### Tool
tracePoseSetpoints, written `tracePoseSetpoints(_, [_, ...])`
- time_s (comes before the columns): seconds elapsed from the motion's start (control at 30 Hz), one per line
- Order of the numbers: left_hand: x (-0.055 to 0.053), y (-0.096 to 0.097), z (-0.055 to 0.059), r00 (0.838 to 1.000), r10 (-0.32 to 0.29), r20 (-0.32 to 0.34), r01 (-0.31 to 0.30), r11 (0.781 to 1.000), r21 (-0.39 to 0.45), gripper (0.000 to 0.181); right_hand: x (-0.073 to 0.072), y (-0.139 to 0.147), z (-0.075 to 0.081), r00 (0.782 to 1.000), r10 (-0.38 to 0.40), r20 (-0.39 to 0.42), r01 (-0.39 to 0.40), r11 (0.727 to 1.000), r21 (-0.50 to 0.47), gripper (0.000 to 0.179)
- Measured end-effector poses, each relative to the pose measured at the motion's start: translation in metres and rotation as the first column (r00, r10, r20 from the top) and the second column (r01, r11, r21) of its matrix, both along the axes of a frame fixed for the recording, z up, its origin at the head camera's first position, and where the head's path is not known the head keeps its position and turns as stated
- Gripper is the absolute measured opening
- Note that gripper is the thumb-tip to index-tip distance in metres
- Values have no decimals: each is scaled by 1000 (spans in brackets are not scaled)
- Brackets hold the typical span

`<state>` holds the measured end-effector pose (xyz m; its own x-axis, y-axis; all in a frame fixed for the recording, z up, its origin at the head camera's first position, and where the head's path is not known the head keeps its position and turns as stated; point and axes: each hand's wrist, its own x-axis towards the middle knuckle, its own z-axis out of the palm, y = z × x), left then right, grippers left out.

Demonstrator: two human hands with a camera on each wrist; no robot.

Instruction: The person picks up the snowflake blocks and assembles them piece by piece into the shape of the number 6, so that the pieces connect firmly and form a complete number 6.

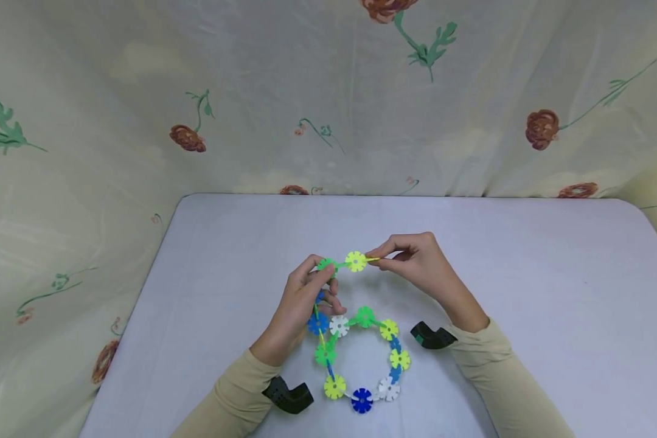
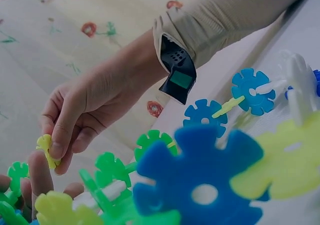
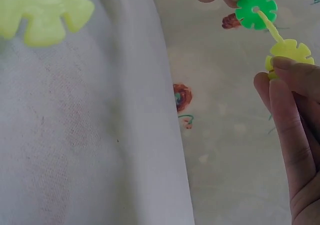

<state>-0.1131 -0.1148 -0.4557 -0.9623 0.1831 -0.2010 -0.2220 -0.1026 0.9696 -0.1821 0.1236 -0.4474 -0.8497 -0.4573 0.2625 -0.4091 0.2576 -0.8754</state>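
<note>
Notched, flower-shaped plastic discs are linked into a chain, and its upper end is lifted between the two hands. In the head view the left hand (image 1: 292,304) pinches a green disc (image 1: 326,265) of this chain. The right hand (image 1: 424,261) holds a yellow disc (image 1: 373,260), seen edge-on, between thumb and fingertips. This disc adjoins another yellow disc (image 1: 356,261) facing the camera. In the right wrist view the pinched yellow disc (image 3: 292,50) connects toward a green disc (image 3: 256,10). Below the hands lies a loop of linked discs, including a dark blue disc (image 1: 362,400).
A white-covered table (image 1: 553,304) lies under the hands. Behind it hangs a pale curtain (image 1: 252,73) with a flower print. Black bands, one a wrist mount (image 1: 432,336), sit at both sleeves. A large blue disc (image 2: 200,180) is close to the left wrist camera.
</note>
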Motion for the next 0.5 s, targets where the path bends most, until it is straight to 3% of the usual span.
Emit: tracePoseSetpoints(0.5, [0,-1,0,1000,2,-15,-2,1000,-18,27,2,-4,-2,996,-11,-89,10,1000,-9,11])
